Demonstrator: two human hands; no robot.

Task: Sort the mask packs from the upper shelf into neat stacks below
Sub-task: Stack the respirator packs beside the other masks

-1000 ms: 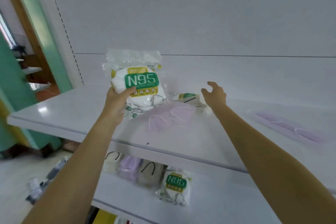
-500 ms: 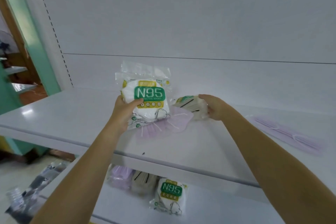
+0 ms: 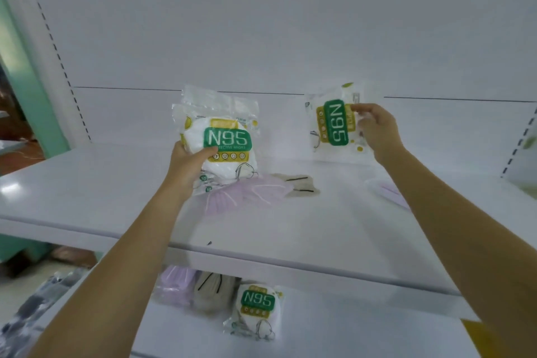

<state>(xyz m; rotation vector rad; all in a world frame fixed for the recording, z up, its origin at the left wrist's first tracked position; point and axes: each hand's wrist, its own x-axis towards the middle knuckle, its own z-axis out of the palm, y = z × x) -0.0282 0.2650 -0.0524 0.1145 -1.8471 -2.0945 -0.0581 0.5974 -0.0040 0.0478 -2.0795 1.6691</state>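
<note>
My left hand (image 3: 187, 164) grips a small bunch of white N95 mask packs (image 3: 223, 136) upright above the upper shelf (image 3: 87, 183). My right hand (image 3: 377, 132) holds another N95 pack (image 3: 334, 125), lifted off the shelf and turned on its side. On the upper shelf lie a lilac mask pack (image 3: 247, 195), a beige mask pack (image 3: 299, 184) and a second lilac pack (image 3: 386, 190) partly hidden by my right forearm. On the lower shelf (image 3: 334, 334) lie a lilac stack (image 3: 174, 285), a beige stack (image 3: 213, 289) and an N95 pack (image 3: 257, 309).
The white back panel (image 3: 290, 23) closes the shelf behind. A perforated upright (image 3: 55, 46) stands at the left and another (image 3: 520, 142) at the right. Dark packets (image 3: 37, 305) lie low at the left. A yellow item (image 3: 482, 337) shows at the lower right.
My right hand took hold of the N95 pack lying behind the lilac pack and lifted it up and to the right. The beige pack beneath is now uncovered. My left hand kept its packs.
</note>
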